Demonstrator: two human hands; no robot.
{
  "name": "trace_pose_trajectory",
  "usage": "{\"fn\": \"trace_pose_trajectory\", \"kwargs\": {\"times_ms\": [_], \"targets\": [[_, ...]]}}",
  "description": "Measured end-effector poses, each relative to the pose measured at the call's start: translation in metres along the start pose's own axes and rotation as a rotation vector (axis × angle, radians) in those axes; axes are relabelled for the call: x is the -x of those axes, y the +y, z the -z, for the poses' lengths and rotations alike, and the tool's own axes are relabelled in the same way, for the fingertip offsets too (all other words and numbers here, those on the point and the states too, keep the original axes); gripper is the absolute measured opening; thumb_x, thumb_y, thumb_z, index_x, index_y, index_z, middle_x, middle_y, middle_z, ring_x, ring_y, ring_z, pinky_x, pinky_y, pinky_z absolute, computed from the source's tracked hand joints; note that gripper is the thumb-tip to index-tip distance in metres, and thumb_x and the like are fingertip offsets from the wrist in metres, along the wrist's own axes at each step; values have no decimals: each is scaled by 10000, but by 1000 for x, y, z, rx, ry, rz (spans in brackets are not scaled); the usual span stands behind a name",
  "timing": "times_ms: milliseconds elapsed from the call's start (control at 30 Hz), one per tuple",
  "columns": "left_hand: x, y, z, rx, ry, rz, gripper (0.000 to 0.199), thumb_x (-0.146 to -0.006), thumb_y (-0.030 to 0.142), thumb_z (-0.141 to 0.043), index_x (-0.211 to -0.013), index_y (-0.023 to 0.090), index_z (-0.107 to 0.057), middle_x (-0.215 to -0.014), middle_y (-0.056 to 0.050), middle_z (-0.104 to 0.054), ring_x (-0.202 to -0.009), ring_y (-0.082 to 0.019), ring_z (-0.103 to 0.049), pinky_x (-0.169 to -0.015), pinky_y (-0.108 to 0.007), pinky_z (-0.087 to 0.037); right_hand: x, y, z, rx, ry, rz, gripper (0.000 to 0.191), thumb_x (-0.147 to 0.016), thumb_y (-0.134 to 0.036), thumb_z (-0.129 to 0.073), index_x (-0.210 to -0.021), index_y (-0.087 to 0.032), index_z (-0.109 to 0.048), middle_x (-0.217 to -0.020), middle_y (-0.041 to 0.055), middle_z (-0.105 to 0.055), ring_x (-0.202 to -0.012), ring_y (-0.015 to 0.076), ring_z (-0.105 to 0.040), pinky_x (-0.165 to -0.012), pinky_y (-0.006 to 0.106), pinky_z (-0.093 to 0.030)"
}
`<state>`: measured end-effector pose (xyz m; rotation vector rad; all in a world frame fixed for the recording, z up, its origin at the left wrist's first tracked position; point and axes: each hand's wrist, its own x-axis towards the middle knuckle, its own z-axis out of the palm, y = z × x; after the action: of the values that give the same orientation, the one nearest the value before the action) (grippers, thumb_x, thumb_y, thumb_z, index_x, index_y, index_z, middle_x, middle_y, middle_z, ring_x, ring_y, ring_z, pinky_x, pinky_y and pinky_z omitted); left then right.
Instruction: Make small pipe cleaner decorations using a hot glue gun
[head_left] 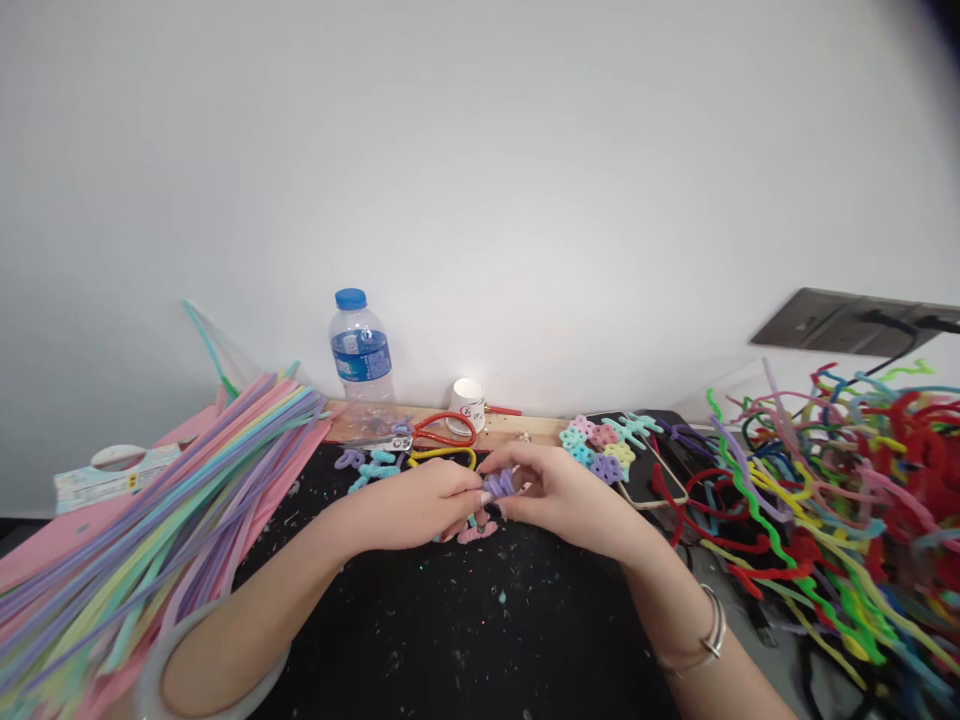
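Over the far part of the black mat [450, 630], left of the flower cluster [602, 436], my left hand [427, 502] and right hand [561, 497] pinch a curled purple pipe cleaner [499, 484], scissors [405, 443] lying farther left.

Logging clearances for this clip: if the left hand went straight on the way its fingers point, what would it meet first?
Most likely the purple fuzzy piece close by the left hand, then the right hand beyond it; depth is hard to judge.

Print on bottle label [361, 355], cup [468, 408] and card [116, 482] is illegible.
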<state>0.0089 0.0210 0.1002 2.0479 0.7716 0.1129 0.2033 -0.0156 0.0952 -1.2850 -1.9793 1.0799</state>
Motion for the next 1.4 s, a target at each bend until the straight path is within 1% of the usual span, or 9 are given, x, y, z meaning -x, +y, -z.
{"fn": "trace_pose_trajectory", "kwargs": {"times_ms": [267, 467, 600, 700, 800, 1033, 1167, 1267, 1400], "targets": [[-1, 0, 2, 7, -36, -6, 389, -906, 406, -297, -778, 192, -596, -715, 1, -599, -616, -134, -514, -575, -211, -391, -5, 7, 4, -403, -78, -235, 95, -778, -199, -552, -865, -172, -583, -644, -19, -621, -579, 107, -620, -522, 195, -475], [15, -11, 14, -165, -10, 101, 343, -880, 308, -310, -656, 205, -549, -700, 7, -642, -653, -154, -572, -606, -217, -395, -5, 25, 23, -377, 115, -226, 175, -737, -212, -601, -898, -149, -634, -732, 2, -646, -495, 60, -526, -496, 181, -436], [22, -23, 14, -162, -58, 354, 223, -825, 272, -344, -857, 222, -559, -693, 0, -686, -541, -166, -607, -462, -219, -391, -4, 27, 29, -322, 134, -131, 244, -689, -137, -611, -928, -156, -651, -846, 18, -668, -649, 103, -581, -572, 204, -447], [23, -30, 7, -279, -71, 460, 200, -796, 239, -351, -763, 210, -547, -707, -20, -680, -508, -174, -614, -409, -218, -379, -5, 25, 28, -304, 105, -74, 277, -670, -101, -603, -930, -170, -670, -912, 22, -677, -816, 150, -607, -708, 244, -473], [24, -38, -1, -470, 26, 484, 196, -770, 210, -381, -707, 193, -566, -737, -64, -650, -575, -227, -618, -493, -291, -422, -6, 24, 25, -320, 67, -51, 294, -698, -109, -584, -965, -188, -678, -998, 28, -672, -895, 163, -604, -786, 268, -476], [34, -45, -11, -531, 222, 428, 226, -760, 360, -509, -805, 170, -624, -937, -124, -610, -850, -310, -594, -729, -399, -454, -7, 26, 19, -447, 10, -78, 293, -740, -170, -590, -1026, -192, -650, -1017, 47, -664, -869, 170, -633, -772, 301, -518], [24, -20, -12, -185, 439, 199, 277, -810, 395, -489, -984, 224, -622, -1014, -78, -652, -958, -269, -593, -808, -345, -465, -8, 19, 12, -373, -7, -23, 233, -746, -140, -584, -966, -177, -651, -902, 35, -673, -795, 149, -626, -737, 282, -508], [8, -4, -17, 166, 381, 54, 306, -813, 306, -508, -1103, 239, -581, -1080, -41, -660, -958, -210, -619, -804, -298, -496, -9, 16, 6, -340, -32, -3, 246, -741, -100, -555, -959, -170, -646, -867, 25, -667, -782, 139, -615, -729, 269, -492], [-12, -6, -24, 289, 471, 11, 353, -767, 171, -540, -1117, 169, -587, -975, -62, -700, -884, -191, -656, -812, -303, -508, -10, 17, 2, -328, 17, 17, 317, -721, -56, -506, -991, -162, -633, -925, 37, -667, -809, 144, -614, -751, 278, -485]]}}
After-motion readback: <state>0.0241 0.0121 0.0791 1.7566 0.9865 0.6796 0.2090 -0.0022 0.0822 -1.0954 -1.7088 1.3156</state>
